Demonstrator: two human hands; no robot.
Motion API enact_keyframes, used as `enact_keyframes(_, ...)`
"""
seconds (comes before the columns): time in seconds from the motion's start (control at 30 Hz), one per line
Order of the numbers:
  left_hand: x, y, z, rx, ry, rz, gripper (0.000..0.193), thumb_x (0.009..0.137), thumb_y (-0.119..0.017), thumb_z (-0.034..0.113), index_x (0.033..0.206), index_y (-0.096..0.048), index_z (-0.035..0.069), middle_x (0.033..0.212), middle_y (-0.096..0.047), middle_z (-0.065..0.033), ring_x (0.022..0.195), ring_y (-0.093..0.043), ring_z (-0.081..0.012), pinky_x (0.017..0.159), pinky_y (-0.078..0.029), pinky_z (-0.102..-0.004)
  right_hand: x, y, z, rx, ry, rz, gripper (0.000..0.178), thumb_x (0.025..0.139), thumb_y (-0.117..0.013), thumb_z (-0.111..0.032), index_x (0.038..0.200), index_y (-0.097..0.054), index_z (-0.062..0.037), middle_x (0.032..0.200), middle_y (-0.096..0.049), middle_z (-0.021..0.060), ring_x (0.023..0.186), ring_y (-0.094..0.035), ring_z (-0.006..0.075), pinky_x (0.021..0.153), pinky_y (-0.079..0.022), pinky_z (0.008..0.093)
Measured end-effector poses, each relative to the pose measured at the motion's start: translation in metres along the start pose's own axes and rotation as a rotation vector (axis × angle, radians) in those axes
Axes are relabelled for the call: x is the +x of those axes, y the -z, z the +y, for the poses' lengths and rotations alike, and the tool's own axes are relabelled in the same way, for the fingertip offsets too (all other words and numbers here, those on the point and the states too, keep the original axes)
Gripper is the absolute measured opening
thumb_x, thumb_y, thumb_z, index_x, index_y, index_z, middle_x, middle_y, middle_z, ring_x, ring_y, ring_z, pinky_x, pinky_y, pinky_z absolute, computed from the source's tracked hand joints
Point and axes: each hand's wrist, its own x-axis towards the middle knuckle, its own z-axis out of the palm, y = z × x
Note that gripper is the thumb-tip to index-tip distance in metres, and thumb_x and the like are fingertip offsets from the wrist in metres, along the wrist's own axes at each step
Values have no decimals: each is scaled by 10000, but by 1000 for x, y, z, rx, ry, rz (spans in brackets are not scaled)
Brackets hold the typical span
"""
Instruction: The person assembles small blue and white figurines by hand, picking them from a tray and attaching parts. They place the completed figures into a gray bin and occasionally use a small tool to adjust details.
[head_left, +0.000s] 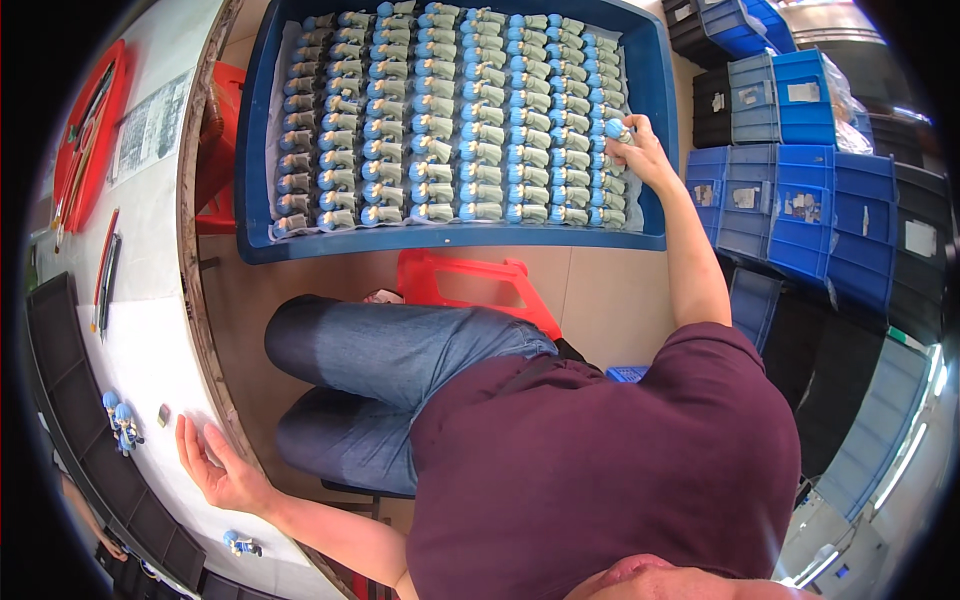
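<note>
A deep blue bin [450, 243] holds many small blue-haired figurines [430, 150] lying in rows. At its right side my right hand [640, 152] is closed around one blue-headed figurine [617, 130], its fingertips pinching it just above the others. My left hand [228, 478] is over the edge of the white table [150, 340], palm turned up, fingers loosely spread and holding nothing. Close to it lie a small greenish block [164, 413] and a pair of blue figurines [124, 428]. Another figurine [241, 543] lies nearer my left forearm.
Paintbrushes rest in a red tray [112, 85], with two more pens or brushes [106, 275] beside a printed sheet [152, 125]. A black divided tray [110, 450] lines the table's far side, where another person's arm [90, 515] shows. Blue crates [780, 200] stack at right; a red stool [480, 285] stands below the bin.
</note>
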Motion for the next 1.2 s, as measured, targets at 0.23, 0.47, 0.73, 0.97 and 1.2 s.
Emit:
enact_keyframes(0.23, -2, 0, 1, -43, 28, 14, 225, 837, -567, 28, 1048, -579, -49, 1118, -554, -110, 993, -542, -196, 852, -453, -291, -26, 3, -24, 45, -92, -105, 355, 796, -599, -123, 1042, -361, -33, 834, -586, 102, 704, -607, 147, 566, -480, 267)
enact_keyframes(0.47, -1, 0, -1, -10, 16, -1, 236, 842, -559, 30, 1062, -571, -53, 1131, -548, -107, 1007, -536, -191, 871, -449, -290, -28, 3, -15, 88, -123, -143, 372, 790, -603, -124, 1055, -363, -23, 780, -583, 92, 673, -597, 139, 566, -479, 263)
enact_keyframes(0.73, -2, -1, -1, -8, 33, -4, 239, 845, -553, 34, 1064, -567, -61, 1145, -539, -106, 1026, -527, -194, 880, -440, -294, 48, 28, -21, 248, -56, 310, 464, 757, -579, -145, 1149, -379, 3, 833, -543, 97, 712, -566, 161, 618, -476, 289)
enact_keyframes(0.97, -1, 0, 4, 70, -18, -15, 226, 844, -544, 25, 1051, -570, -62, 1141, -541, -111, 1042, -521, -210, 883, -436, -300, 131, 16, -32, -898, 114, 612, 261, 773, -595, -185, 1016, -565, -96, 887, -615, 127, 943, -566, 293, 771, -482, 388)
enact_keyframes(1.2, 2, -1, 6, 101, -25, -28, 225, 841, -531, 6, 1053, -570, -60, 1137, -543, -116, 1040, -523, -215, 869, -436, -303, 158, 20, -37, -926, -39, 636, 200, 793, -570, -249, 939, -598, -115, 890, -633, 144, 829, -623, 325, 694, -506, 422)
